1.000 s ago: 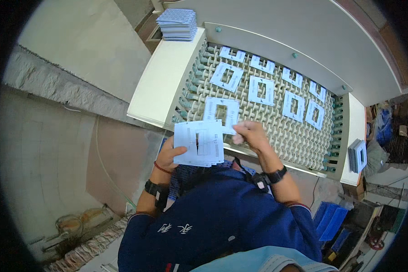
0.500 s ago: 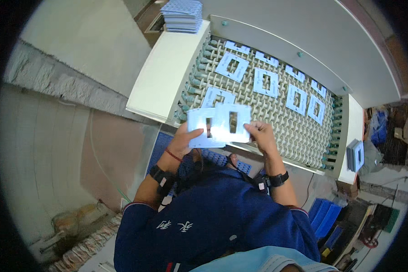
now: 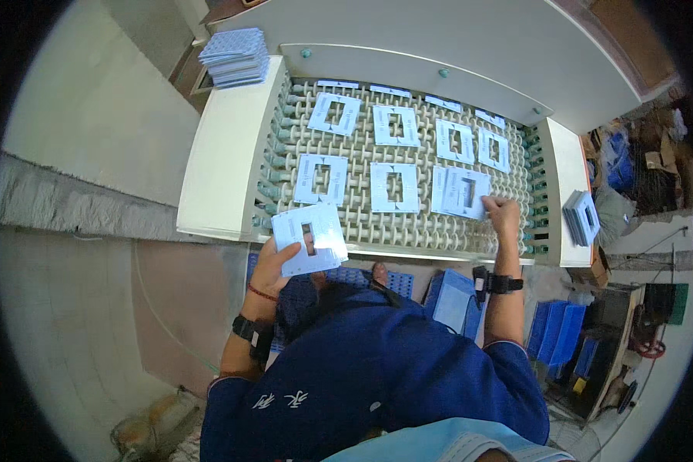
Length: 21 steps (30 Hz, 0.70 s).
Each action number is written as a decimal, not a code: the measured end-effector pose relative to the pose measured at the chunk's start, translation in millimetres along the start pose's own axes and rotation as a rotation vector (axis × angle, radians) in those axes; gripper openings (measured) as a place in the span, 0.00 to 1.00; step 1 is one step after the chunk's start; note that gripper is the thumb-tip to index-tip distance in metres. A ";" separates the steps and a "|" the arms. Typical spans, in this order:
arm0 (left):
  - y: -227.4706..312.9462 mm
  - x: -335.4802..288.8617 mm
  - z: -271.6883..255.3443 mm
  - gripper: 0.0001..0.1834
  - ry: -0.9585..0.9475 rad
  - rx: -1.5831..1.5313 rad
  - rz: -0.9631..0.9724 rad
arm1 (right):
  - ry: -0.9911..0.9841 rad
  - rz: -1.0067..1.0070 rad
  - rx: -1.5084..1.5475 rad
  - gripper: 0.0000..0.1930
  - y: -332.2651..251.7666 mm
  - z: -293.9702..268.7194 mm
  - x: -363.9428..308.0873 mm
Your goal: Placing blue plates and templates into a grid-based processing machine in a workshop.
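My left hand [image 3: 273,266] is closed around a small stack of pale blue square panels [image 3: 289,227], each with a rectangular cut-out. Its thumb lies on top, beside the opening. Out to the right, my right hand [image 3: 504,215] pinches the right edge of a similar panel [image 3: 454,202] at the roller conveyor [image 3: 356,189]. Another panel [image 3: 437,185] shows partly under that one; whether it is also held cannot be told. Nearby on the rollers lie a panel [image 3: 381,189] in the middle and one [image 3: 308,181] at the left.
Farther back, a row of panels [image 3: 383,127] lies on the rollers, with more partly under the machine's grey cover [image 3: 362,27]. A tall panel stack [image 3: 235,58] stands at the far left; a smaller stack [image 3: 581,219] sits on the right ledge. Blue bins [image 3: 550,331] stand lower right.
My right hand has moved from the stack out to the right with a panel. Another panel now lies in the conveyor's near row. My left hand still holds the stack. The view has shifted.
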<state>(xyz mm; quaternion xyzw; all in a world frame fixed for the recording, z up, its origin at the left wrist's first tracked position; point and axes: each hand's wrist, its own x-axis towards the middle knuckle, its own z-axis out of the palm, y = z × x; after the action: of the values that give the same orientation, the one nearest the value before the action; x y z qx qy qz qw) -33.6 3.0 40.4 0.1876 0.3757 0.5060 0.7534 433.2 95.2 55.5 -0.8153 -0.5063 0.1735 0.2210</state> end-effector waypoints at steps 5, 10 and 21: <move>-0.9 2.7 3.7 0.26 -0.017 0.023 -0.022 | -0.006 0.154 -0.098 0.16 50.4 -51.9 28.4; 1.8 9.0 21.3 0.28 -0.060 0.080 -0.018 | 0.107 -0.007 -0.017 0.18 37.4 -33.0 7.9; -8.1 15.5 28.6 0.30 -0.086 0.154 0.005 | -0.995 -0.138 0.676 0.09 -140.5 62.5 -123.6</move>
<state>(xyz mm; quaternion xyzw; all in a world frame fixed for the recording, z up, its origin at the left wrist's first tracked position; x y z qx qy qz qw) -3.8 16.5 47.7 0.2675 0.3802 0.4691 0.7509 243.5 49.9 85.5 -0.4862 -0.5174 0.6705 0.2152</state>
